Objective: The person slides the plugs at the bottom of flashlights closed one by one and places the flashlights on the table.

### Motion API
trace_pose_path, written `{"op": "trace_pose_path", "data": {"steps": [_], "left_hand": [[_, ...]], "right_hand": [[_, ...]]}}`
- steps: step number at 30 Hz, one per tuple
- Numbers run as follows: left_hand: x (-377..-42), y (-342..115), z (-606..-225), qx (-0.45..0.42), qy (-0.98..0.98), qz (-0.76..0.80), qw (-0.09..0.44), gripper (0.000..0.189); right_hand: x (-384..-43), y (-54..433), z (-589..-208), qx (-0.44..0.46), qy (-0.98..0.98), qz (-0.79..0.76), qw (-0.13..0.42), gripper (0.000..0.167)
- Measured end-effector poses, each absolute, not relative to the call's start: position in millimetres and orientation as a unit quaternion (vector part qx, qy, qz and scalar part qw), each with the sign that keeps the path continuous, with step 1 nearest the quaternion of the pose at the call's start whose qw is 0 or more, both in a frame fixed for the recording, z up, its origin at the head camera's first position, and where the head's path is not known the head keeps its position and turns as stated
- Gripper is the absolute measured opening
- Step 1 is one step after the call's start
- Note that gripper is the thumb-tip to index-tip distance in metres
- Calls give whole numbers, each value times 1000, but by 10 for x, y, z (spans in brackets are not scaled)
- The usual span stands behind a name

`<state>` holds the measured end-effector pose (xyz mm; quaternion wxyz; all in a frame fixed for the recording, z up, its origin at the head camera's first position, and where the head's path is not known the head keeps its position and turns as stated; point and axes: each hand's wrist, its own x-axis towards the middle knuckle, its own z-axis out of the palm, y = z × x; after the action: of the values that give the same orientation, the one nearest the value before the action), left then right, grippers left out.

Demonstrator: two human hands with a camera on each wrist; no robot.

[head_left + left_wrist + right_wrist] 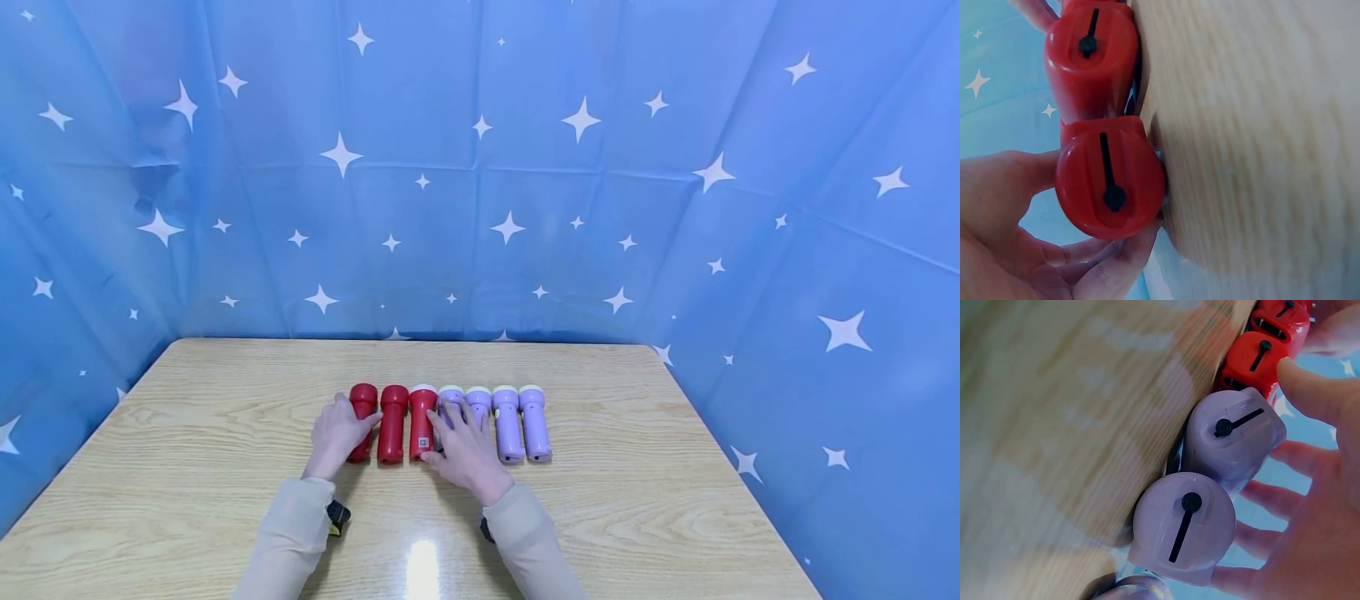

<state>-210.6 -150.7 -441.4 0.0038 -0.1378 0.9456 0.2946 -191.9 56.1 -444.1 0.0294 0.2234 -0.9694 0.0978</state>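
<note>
In the head view, three red flashlights lie side by side at the left of a row: the leftmost (363,398), the middle one (392,427) and a white-rimmed one (423,410). Several purple flashlights (507,427) continue the row to the right. My left hand (337,433) holds the leftmost red flashlight, thumb on one side and fingers on the other, as the left wrist view also shows around its red end cap (1113,181). My right hand (468,454) spreads over the purple flashlights nearest the red ones. Its thumb (1310,387) touches the white-rimmed red flashlight (1254,362).
The row lies on a light wood-grain table (637,500), lens ends pointing away from me. Behind and beside the table hangs a blue cloth (450,267) with white stars. A dark wrist device (339,515) shows below the left hand.
</note>
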Motion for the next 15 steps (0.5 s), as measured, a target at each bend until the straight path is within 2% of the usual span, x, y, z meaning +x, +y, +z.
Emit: {"op": "trace_pose_path", "data": {"steps": [11, 15], "left_hand": [[-2082, -1522, -4416, -137, 948, 287, 1, 71], [-2057, -1507, -4415, -133, 952, 276, -9, 65]], "right_hand": [[-1926, 575, -4441, 218, -970, 101, 31, 62], [-1932, 606, -4439, 220, -968, 116, 45, 59]]}}
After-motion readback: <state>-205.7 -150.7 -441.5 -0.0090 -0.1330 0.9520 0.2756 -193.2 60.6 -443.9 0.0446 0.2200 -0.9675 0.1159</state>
